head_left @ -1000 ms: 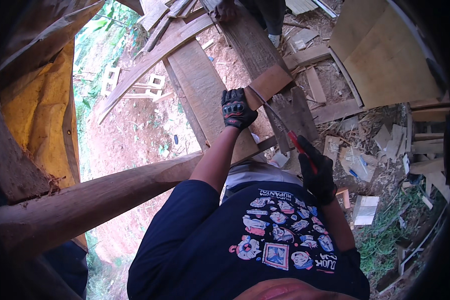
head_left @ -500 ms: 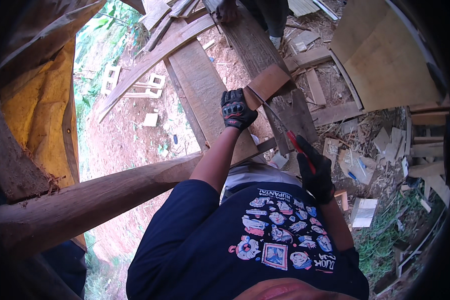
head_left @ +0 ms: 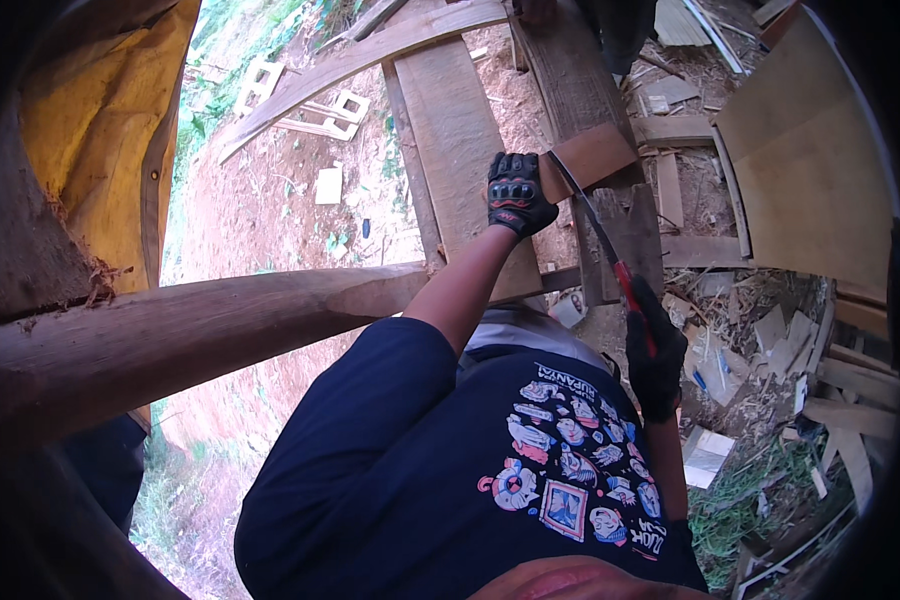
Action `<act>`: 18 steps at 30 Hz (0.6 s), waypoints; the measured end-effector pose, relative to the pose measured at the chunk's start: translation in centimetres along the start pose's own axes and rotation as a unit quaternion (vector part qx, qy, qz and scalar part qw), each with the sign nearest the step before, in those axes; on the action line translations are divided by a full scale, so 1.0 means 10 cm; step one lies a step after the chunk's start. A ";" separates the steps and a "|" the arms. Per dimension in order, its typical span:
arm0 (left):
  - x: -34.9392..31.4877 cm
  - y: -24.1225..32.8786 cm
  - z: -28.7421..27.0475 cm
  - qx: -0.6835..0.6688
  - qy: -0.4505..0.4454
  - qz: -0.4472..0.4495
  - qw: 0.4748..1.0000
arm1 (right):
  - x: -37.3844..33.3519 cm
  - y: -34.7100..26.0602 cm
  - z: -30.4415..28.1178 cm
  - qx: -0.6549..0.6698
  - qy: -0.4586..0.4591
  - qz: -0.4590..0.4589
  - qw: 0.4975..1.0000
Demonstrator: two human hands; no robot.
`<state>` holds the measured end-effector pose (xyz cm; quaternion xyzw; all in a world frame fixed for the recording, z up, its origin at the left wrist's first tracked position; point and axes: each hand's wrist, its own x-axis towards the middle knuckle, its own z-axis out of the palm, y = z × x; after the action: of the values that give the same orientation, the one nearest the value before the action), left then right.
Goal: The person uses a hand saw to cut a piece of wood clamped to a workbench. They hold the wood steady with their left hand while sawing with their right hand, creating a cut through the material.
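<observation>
Over the left edge of a weathered wooden plank [head_left: 582,75], clasping a reddish-brown rectangular board [head_left: 602,156] in the black-gloved left hand [head_left: 520,195]; gripping a red-handled saw [head_left: 625,278] in the black-gloved right hand [head_left: 660,360]. Reaching past a thick brown log [head_left: 220,320].

A yellow tarp [head_left: 95,120] hangs left, a pale panel [head_left: 815,160] right.
</observation>
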<state>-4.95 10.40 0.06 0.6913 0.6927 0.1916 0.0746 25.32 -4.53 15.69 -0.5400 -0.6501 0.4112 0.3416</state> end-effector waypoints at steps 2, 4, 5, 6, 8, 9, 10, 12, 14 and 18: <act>-0.01 0.00 -0.01 0.001 -0.008 -0.008 1.000 | 0.00 -0.01 -0.01 -0.001 -0.007 0.014 1.000; -0.01 0.00 -0.02 0.004 -0.011 -0.005 1.000 | -0.02 0.03 -0.03 -0.010 -0.013 0.024 1.000; -0.02 0.01 -0.02 0.006 -0.009 -0.006 1.000 | -0.03 0.04 -0.03 -0.011 -0.017 0.031 0.999; -0.02 0.02 -0.01 0.007 -0.007 -0.006 1.000 | -0.03 0.02 -0.05 -0.007 -0.022 0.044 0.999; -0.04 0.02 -0.01 0.015 -0.016 -0.012 1.000 | -0.05 0.03 -0.03 0.007 -0.029 0.067 0.997; -0.05 0.01 -0.01 0.020 -0.026 -0.015 0.999 | -0.07 0.05 -0.01 0.017 -0.030 0.076 0.997; 0.04 0.02 0.00 0.024 -0.029 -0.014 0.999 | -0.02 0.05 -0.01 0.002 -0.016 0.044 0.999; -0.06 -0.08 0.02 0.025 -0.015 -0.001 1.000 | -0.05 0.04 0.01 -0.024 0.001 -0.009 1.000; 0.00 -0.03 -0.04 0.011 -0.045 -0.020 0.999 | -0.02 0.03 -0.01 -0.010 -0.011 0.016 1.000; -0.02 -0.04 0.01 -0.009 0.014 0.004 1.000 | 0.01 -0.04 -0.02 0.012 -0.015 0.028 0.999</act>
<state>-5.32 10.28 -0.20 0.6906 0.6891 0.2078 0.0709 25.29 -4.40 16.19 -0.5476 -0.6347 0.4366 0.3264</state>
